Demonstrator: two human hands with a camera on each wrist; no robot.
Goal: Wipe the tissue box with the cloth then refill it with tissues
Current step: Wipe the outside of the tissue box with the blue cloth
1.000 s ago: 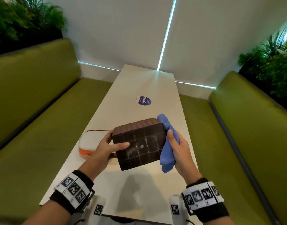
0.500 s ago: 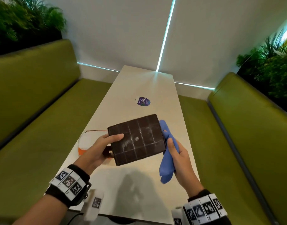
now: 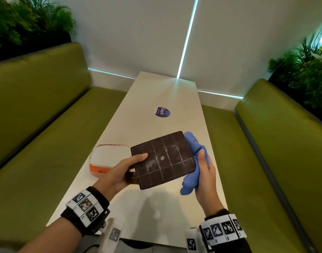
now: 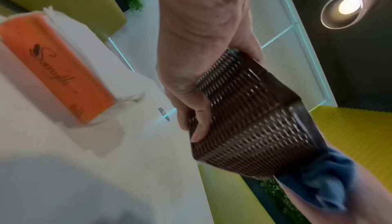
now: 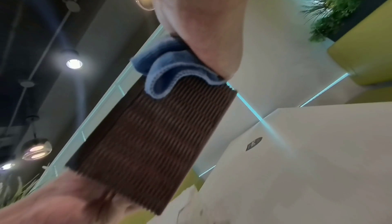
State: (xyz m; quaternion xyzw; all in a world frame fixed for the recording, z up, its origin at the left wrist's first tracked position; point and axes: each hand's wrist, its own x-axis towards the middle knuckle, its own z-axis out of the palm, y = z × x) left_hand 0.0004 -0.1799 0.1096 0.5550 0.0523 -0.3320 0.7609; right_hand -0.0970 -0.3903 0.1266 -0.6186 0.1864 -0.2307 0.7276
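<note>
Brown woven tissue box has tipped further, its gridded base now facing up; left hand fingers grip it, right hand clamps the blue cloth at its 3 o'clock side.

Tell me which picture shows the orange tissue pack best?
The left wrist view: the orange tissue pack fills the corner, close up, with its printed writing and white tissues showing. The head view shows only part of it, behind the left hand. The right wrist view doesn't clearly show it.
</note>
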